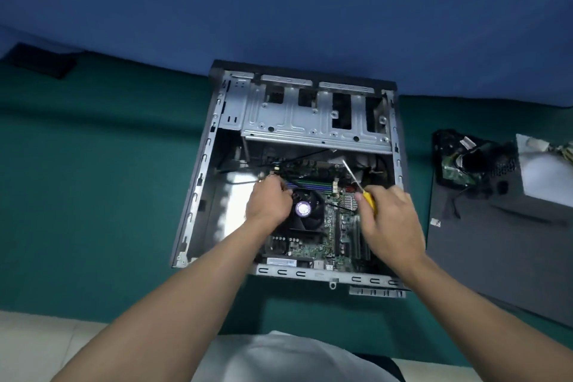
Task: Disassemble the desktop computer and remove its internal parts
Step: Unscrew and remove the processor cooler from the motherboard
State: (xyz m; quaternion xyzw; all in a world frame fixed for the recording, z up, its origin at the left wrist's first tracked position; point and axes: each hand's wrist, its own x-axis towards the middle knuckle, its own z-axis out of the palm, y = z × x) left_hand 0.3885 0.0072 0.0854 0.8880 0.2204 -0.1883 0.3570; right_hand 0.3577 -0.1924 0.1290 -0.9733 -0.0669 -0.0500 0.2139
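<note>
Head-worn camera looks steeply down, close over the computer case [201, 170].

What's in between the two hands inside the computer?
The head view shows a black fan with a purple sticker and green motherboard between the left hand and right hand.

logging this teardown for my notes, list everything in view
computer case: 1, grey, open, on green cloth
drive cage: 1, silver, case's far end
motherboard: 1, green, case floor
fan: 1, black, purple label, on motherboard
screwdriver: 1, yellow handle, in right hand
side panel: 1, dark grey, right of case
metal box: 1, grey, far right edge
loose part: 1, black and green, on side panel
flat object: 1, black, far left
left hand: 1, in case beside fan
right hand: 1, grips screwdriver
</note>
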